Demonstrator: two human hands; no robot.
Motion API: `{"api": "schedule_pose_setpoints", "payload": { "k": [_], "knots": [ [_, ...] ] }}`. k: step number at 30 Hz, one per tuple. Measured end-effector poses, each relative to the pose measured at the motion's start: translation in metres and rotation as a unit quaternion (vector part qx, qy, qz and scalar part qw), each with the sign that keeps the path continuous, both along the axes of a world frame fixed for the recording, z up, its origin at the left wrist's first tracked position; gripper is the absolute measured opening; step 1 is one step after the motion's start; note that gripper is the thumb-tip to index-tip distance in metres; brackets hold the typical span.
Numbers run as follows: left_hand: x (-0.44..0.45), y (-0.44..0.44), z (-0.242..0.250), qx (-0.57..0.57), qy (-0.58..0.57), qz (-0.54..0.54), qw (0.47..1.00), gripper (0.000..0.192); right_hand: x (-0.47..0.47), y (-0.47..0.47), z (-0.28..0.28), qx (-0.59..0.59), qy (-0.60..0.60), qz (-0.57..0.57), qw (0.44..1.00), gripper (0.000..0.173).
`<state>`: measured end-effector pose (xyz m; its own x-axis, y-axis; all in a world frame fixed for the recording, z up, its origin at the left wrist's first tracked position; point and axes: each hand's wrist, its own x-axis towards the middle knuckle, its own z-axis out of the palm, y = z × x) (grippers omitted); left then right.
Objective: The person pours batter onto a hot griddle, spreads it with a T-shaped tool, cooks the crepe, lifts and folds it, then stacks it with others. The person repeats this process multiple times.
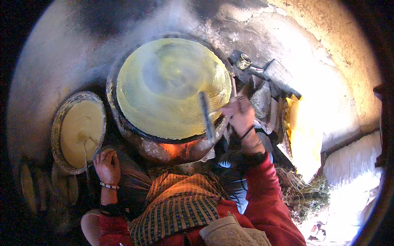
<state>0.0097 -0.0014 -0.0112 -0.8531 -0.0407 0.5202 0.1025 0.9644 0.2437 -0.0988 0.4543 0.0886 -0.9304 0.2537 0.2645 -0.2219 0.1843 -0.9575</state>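
Observation:
A large round griddle (112,103) sits over a glowing fire, its surface covered by a thin sheet of pale yellow batter (172,92) with swirl marks and steam above it. My right hand (238,115), at the griddle's right edge, is closed on the thin handle of a spreader, whose dark bar (206,115) is blurred over the batter's lower right. To the left stands a wide bowl (57,140) of beige batter (81,132), a thin ladle or stick handle (86,155) leaning out of it. My left hand (107,163) rests beside that bowl's lower right rim, fingers curled; nothing is visible in it.
A small metal cup (244,61) with a handle lies behind the griddle's right side, near a dark block (278,75). Folded yellow sheets (303,135) are stacked at the right. Dry straw (307,193) lies below them. A sooty wall (61,55) rises behind the fire.

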Motion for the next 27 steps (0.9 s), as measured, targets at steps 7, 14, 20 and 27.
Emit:
{"api": "schedule_pose_setpoints", "payload": {
  "k": [7,14,20,27],
  "knots": [
    [-0.004,0.0,0.001,-0.009,-0.007,0.002,1.0,0.01,-0.082,0.075,-0.044,0.283,0.008,-0.276,0.918,0.025],
    [-0.003,-0.002,0.0,-0.04,0.003,-0.006,0.999,0.01,-0.138,0.046,-0.05,0.53,-0.118,-0.156,0.825,0.022],
    [-0.006,-0.001,0.003,0.026,-0.01,-0.008,1.0,0.009,-0.119,-0.057,-0.062,0.714,-0.081,0.112,0.686,0.024],
    [-0.003,-0.002,0.001,0.005,0.003,-0.006,1.0,0.009,-0.018,-0.11,-0.019,0.369,-0.021,0.146,0.918,0.017]
  ]
}}
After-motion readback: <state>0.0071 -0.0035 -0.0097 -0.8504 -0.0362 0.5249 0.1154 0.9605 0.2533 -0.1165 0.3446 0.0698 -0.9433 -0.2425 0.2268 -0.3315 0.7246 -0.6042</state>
